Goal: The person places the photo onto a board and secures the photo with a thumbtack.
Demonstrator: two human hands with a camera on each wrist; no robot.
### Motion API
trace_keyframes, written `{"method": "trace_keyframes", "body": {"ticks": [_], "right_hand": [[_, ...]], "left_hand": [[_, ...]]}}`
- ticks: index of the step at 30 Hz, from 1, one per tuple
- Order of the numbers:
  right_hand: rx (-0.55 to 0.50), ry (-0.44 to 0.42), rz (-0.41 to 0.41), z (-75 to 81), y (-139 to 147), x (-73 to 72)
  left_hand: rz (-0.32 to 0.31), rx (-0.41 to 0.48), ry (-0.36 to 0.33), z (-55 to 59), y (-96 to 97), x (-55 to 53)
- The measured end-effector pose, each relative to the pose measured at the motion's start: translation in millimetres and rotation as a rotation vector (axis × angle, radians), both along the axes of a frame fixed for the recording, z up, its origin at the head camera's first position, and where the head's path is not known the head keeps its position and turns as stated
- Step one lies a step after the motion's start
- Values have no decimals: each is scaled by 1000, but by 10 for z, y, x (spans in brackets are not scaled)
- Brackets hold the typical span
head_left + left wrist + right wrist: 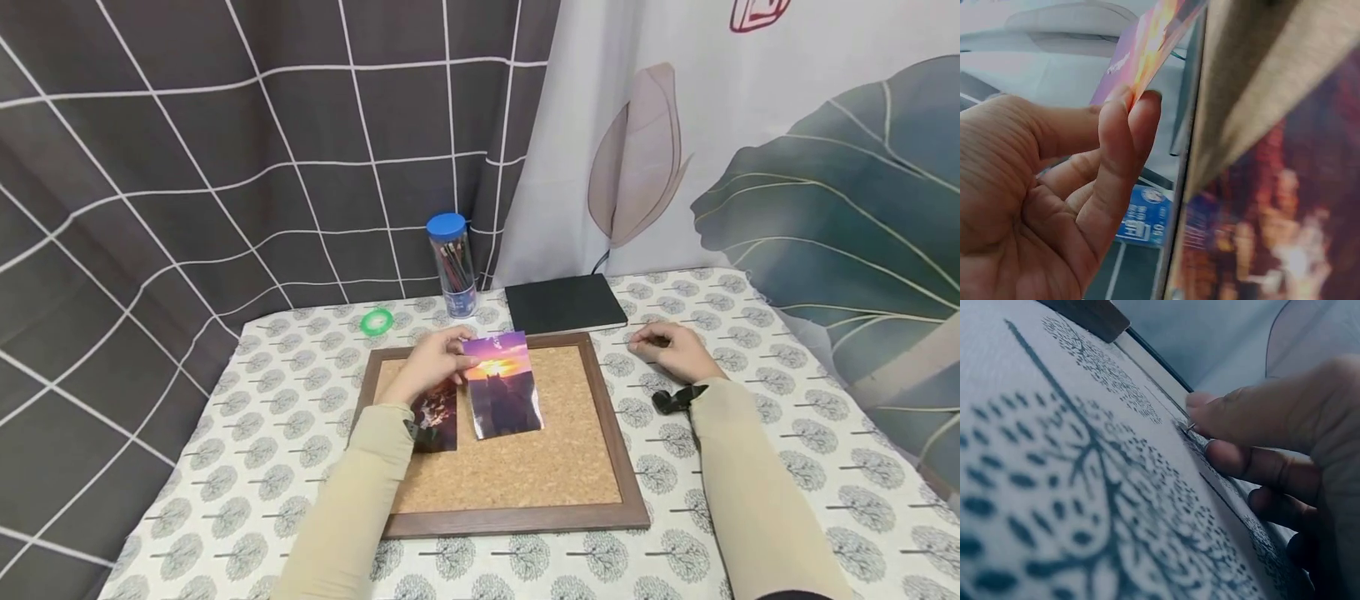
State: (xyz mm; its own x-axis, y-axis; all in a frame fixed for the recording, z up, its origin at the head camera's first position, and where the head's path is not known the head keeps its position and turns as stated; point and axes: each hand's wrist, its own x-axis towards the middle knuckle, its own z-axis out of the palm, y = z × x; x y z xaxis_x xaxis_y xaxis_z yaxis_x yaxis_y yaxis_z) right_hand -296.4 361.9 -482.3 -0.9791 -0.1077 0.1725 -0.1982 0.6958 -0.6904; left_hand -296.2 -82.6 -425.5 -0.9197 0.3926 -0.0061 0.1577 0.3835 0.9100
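Observation:
A glossy sunset photo print point(504, 392) is pinched at its left edge between the thumb and fingers of my left hand point(438, 362). In the left wrist view, the photo point(1144, 47) stands tilted above the fingertips. Beneath lies a cork board point(547, 467) with a brown wooden frame. A second, dark photo point(438, 421) rests on the left part of the cork, partly covered by my left hand and sleeve. Right of the board, my right hand point(678, 350) is low at the tablecloth, and its fingertips pinch a small metal pin point(1191, 427), mostly hidden.
A clear jar of pencils point(453, 275) with a blue lid stands behind the board. Beside it lies a flat black tablet point(566, 303) with a cable. A green tape roll point(377, 321) is at the back left. Curtains point(337, 167) hang behind the patterned tablecloth point(292, 442).

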Motion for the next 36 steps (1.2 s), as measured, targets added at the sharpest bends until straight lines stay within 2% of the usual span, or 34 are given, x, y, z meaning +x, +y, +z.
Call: {"method": "trace_keyframes", "body": {"ticks": [4, 9, 13, 17, 20, 24, 30, 36], "right_hand": [[8, 24, 18, -33, -11, -31], [32, 63, 36, -57, -11, -66], [45, 86, 15, -42, -45, -65], [-14, 119, -49, -43, -110, -50], [-62, 139, -75, -48, -140, -45], [-64, 130, -86, -50, -158, -20], [-31, 134, -61, -27, -177, 10], [3, 146, -56, -48, -176, -29]], "left_hand": [[22, -32, 1, -120, -21, -23], [2, -53, 17, -212, -50, -34], [-35, -175, 143, -252, -71, -58], [-51, -290, 247, -256, -71, -60], [-68, -300, 254, -242, -64, -42], [-85, -315, 256, -255, -56, -32], [-90, -345, 252, -273, -53, -32], [-97, -333, 266, -275, -51, -31]]}}
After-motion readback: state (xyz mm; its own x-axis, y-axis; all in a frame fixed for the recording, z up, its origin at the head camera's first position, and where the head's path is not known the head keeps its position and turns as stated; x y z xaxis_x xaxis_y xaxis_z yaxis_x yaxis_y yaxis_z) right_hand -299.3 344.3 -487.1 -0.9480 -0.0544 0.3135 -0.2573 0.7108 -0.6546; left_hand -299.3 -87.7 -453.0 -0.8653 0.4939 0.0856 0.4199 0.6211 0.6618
